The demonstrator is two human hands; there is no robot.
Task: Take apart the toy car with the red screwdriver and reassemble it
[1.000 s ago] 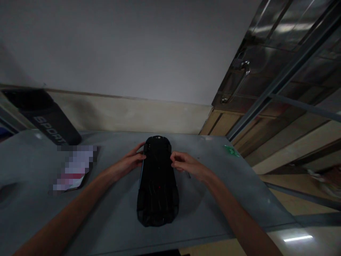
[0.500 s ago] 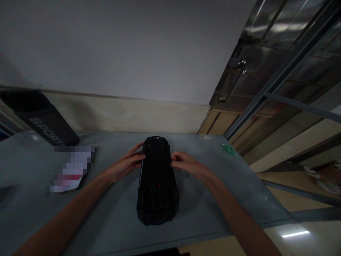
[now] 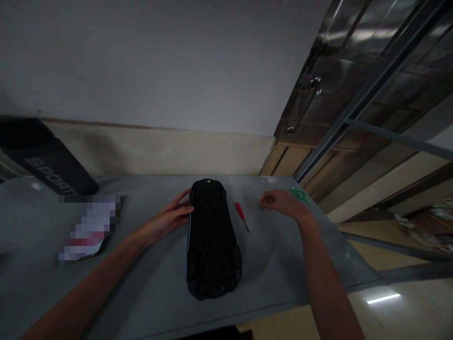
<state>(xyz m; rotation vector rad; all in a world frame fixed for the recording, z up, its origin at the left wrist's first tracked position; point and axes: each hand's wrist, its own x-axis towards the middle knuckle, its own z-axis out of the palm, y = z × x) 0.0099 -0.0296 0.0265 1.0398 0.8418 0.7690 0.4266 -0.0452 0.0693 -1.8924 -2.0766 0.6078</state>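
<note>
Black, an upturned toy car (image 3: 213, 236) is lying between the table's (image 3: 152, 283) edges, left hand (image 3: 174, 212) touching it, fingers parted; right hand (image 3: 282, 203) is curling near the far right corner, fingertips perhaps together.

Fingertips of a person's left hand (image 3: 170, 219) are partly lost against the side of an overturned black toy car (image 3: 214, 236), its underside too dark to read in detail. The curled right hand (image 3: 283, 203) is too dim to show whether it pinches anything small. Both forearms run out of the frame at the bottom, where a dark object (image 3: 219, 334) is also cropped. Pixelation masks a flat item (image 3: 94, 224) at left, beside a "SPORT" bottle (image 3: 53, 165) clipped by the edge; a bundle (image 3: 432, 222) at far right is blurred.
</note>
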